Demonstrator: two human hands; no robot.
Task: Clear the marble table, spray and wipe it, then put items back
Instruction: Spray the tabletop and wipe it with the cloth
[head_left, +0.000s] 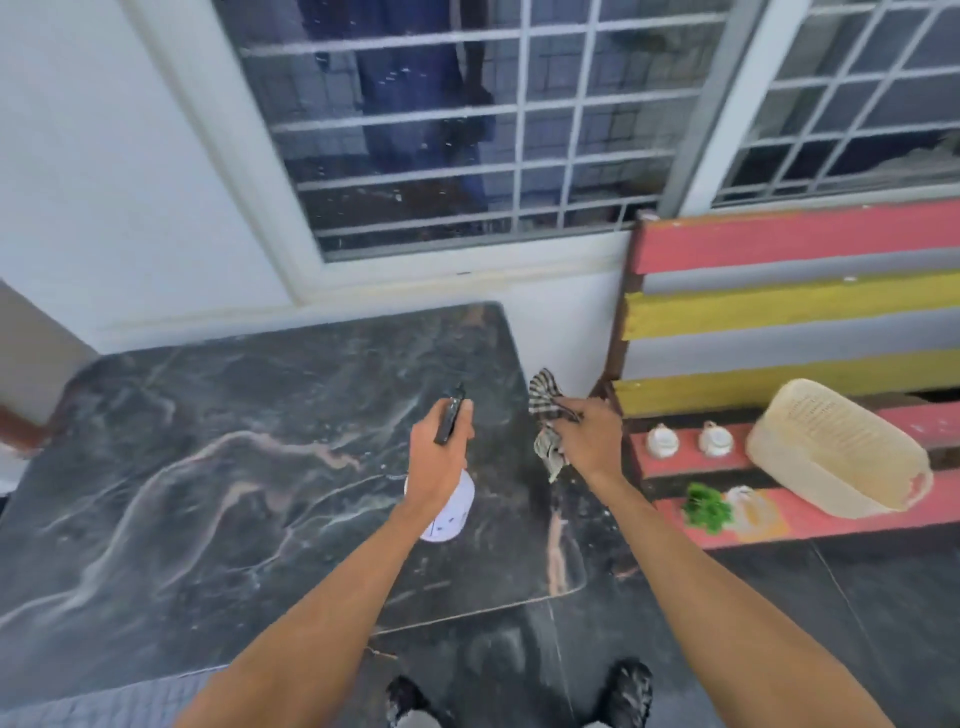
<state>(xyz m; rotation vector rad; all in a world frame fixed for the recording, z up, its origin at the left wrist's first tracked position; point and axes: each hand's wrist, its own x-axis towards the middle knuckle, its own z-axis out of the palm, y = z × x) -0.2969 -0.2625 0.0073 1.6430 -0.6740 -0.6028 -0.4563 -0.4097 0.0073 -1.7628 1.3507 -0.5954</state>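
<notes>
Bottle (448, 512) — mostly behind left hand (439, 457)

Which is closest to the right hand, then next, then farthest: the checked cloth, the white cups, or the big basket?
1. The checked cloth: gripped in the right hand itself, beside the table's right edge.
2. The white cups: just to the hand's right, on the bench.
3. The basket: farthest right on the bench.

We note white wall (78, 182) far left. Barred window (467, 130) far centre, second window (857, 104) far right, both with dark glass. Slatted bench (779, 244) right: pink, yellow, grey. Dark glossy floor (857, 623) near right. Dark veined marble counter (208, 467) left, by wall.
</notes>
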